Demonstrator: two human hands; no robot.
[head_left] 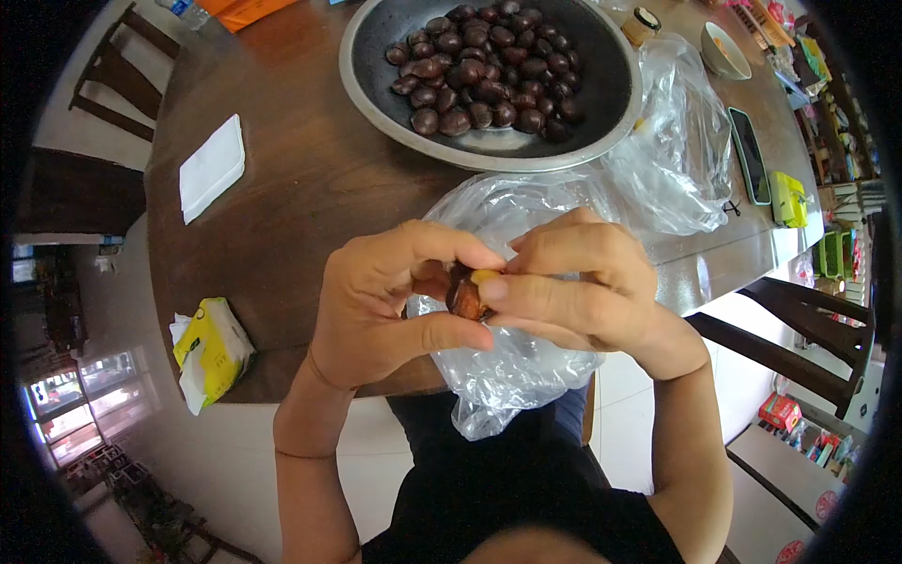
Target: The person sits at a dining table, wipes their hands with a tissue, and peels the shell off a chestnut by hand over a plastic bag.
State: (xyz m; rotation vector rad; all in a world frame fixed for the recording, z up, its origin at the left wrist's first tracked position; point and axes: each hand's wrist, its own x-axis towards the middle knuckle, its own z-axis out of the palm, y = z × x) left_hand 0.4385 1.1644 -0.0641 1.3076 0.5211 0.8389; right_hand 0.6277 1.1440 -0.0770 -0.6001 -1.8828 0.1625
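Note:
Between my two hands is a dark brown chestnut [467, 299], partly opened, with a bit of yellow showing at its top. My left hand [404, 296] holds its left side between thumb and fingers. The fingers of my right hand [573, 282] pinch it from the right, over the yellow part. Below and behind my hands a clear plastic bag [498, 376] lies over the table edge. Beyond it stands a wide metal bowl [376, 117] with many dark, shiny chestnuts [489, 70].
On the wooden table [282, 216] are a white folded cloth or paper [211, 167], yellow tissue packs [216, 352] at left and right, another clear bag [672, 141], a phone [749, 155], a small jar [641, 26] and a white bowl [724, 51]. Chairs stand around.

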